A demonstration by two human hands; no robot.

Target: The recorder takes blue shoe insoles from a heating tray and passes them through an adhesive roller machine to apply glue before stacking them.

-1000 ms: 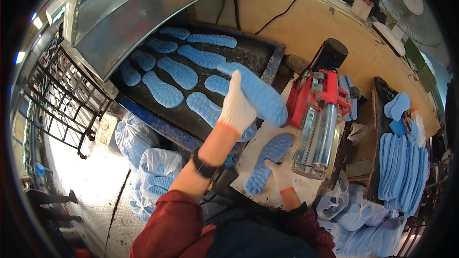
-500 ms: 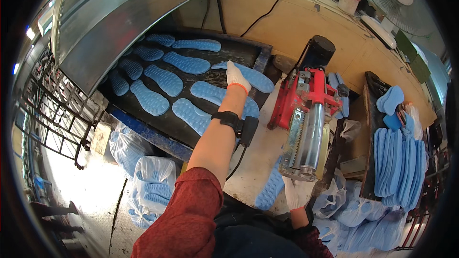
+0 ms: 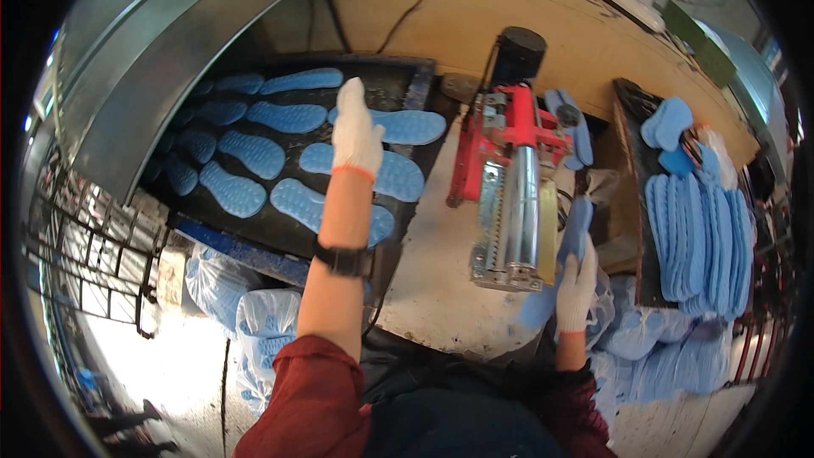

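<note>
Several blue dimpled insoles lie in rows on a black conveyor-like bed (image 3: 292, 242) with a blue frame. Over the end of one insole (image 3: 411, 126) at the bed's right side is my left hand (image 3: 358, 131), in a white glove, its fingers stretched out flat. Two further insoles, one nearer insole (image 3: 398, 176) among them, lie close to that wrist. Beside the red press-like machine (image 3: 521, 123) with a shiny metal roller (image 3: 526, 195), my gloved right hand (image 3: 577, 293) grips a long blue insole (image 3: 579, 220). The insole's lower part is blurred.
Stacked blue insoles (image 3: 699, 242) stand on a dark board at the right. Plastic bags of insoles (image 3: 632, 331) sit below it, and more bags (image 3: 267, 322) are at the lower left. A metal hood (image 3: 199, 68) overhangs the bed's left; a black rack (image 3: 93, 254) stands beyond.
My left hand has let go of the insole, which now lies flat on the bed. My right hand moved from beneath the roller's near end to its right side, along with an insole.
</note>
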